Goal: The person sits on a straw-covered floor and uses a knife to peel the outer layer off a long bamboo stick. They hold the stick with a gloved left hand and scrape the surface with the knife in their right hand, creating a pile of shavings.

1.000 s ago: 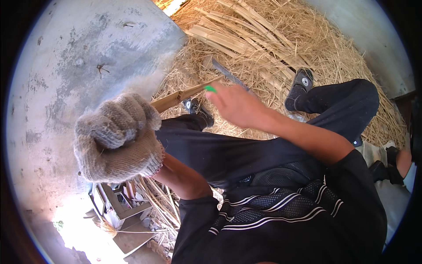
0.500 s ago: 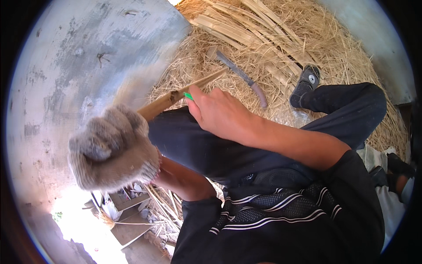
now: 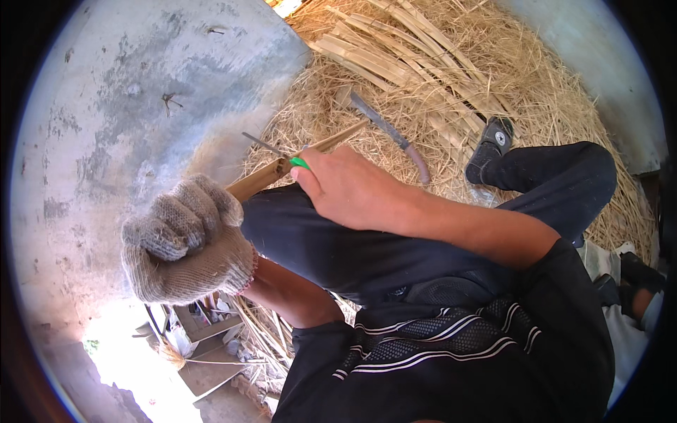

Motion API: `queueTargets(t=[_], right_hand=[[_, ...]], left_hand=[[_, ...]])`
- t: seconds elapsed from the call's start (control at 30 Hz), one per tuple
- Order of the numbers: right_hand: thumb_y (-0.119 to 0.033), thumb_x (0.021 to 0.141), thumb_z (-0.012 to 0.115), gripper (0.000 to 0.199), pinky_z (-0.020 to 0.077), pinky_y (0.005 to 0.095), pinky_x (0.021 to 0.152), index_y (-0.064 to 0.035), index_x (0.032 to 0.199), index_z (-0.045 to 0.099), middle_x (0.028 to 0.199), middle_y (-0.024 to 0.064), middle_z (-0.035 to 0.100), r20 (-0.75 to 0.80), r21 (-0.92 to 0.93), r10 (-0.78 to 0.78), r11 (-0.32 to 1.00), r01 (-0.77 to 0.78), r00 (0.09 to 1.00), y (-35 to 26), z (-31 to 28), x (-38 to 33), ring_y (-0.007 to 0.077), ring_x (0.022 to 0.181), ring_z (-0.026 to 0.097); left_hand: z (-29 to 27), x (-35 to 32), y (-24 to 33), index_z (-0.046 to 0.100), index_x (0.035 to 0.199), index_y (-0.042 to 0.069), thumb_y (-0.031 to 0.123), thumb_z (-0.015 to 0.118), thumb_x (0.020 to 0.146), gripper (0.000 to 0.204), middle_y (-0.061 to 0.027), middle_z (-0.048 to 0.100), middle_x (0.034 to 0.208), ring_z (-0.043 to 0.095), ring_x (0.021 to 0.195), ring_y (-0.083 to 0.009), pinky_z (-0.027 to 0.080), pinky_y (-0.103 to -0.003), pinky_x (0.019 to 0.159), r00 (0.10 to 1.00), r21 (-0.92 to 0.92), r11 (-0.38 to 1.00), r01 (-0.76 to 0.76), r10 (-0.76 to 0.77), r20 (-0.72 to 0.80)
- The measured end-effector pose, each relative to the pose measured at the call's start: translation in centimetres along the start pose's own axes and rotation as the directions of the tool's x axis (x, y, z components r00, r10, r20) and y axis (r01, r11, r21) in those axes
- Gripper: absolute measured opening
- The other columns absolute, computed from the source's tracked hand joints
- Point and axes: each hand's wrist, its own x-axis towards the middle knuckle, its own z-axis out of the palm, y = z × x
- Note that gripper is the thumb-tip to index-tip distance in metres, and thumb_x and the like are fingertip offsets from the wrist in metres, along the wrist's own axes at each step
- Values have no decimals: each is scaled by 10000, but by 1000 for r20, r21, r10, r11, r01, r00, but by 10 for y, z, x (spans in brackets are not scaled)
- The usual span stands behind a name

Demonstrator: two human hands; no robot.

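We have the strip (image 3: 261, 181) in front of the body, above the L knee in the view. Long axis: diagonal, running from the L hand (image 3: 190, 243) up and to the R, approx. straight, w/ the far end pointing away from us toward the straw (image 3: 550, 106). A dark node marks it about midway, just L of the R fingertips. The near end is hidden in the glove (image 3: 211, 271).

Position rel. to hands: the strip exits the L fist on its upper R side; the R hand (image 3: 349, 187) sits along its lower R side — thumb and index next to the node — and covers part of its length. Whether the R fingers touch it, we cannot tell.

L hand: gloved in grey knit, fingers fully curled, gripping the strip. R hand: bare, fingers closed on the knife (image 3: 300, 163), of which the green handle shows only in part. The blade (image 3: 264, 145) points up and to the L, i.e. crosswise to the strip; its tip stands clear of the strip's upper L side. Edge contact: cannot be confirmed.

Surroundings: the machete (image 3: 384, 123) lies on the straw beyond the R hand — blade up-L, grip down-R. Split slats (image 3: 367, 60) lie farther out, roughly side by side.
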Motion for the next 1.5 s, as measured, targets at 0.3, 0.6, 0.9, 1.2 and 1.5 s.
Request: queueTargets(t=[0.3, 0.6, 0.9, 1.2, 1.5], right_hand=[[-117, 891, 531, 192, 510, 510, 567, 43, 828, 614, 638, 266, 596, -50, -327, -126, 939, 103, 991, 23, 32, -4, 409, 610, 639], [-150, 938, 474, 240, 532, 486, 674, 50, 901, 601, 733, 238, 647, -1, -354, 185, 919, -173, 983, 82, -5, -16, 404, 722, 661], [-226, 986, 465, 262, 494, 558, 601, 30, 989, 518, 658, 307, 590, -26, -96, 39, 995, -41, 999, -5, 13, -15, 502, 662, 605], [-186, 937, 504, 262, 555, 450, 662, 24, 1047, 616, 802, 220, 674, 122, -603, 333, 773, -197, 935, 194, 21, -10, 346, 721, 684], [-302, 1000, 420, 381, 485, 517, 680, 52, 948, 549, 757, 302, 618, 43, -93, 60, 994, -56, 997, 36, -10, -13, 464, 714, 618]], left_hand=[[-14, -3, 4, 318, 509, 145, 200, 368, 879, 377, -21, 274, 413, 237, 318, -140, 261, -321, 263, 992, -34, 999, 6, -1, 126], [-19, -3, 5, 369, 513, 168, 194, 373, 870, 358, 13, 287, 423, 287, 340, -113, 297, -300, 286, 983, -21, 1000, 2, 2, 182], [-21, -4, -1, 377, 522, 163, 184, 361, 850, 329, 16, 294, 431, 291, 340, -122, 307, -294, 287, 922, -112, 993, 36, 10, 386], [-46, -1, -2, 461, 631, 146, 122, 383, 883, 265, 30, 364, 496, 381, 409, -102, 392, -277, 357, 780, -154, 988, 19, 82, 620], [-123, -32, -4, 485, 639, 137, 337, 496, 926, 350, 25, 389, 474, 402, 372, -106, 395, -284, 318, 984, -213, 968, -132, 154, 91]])
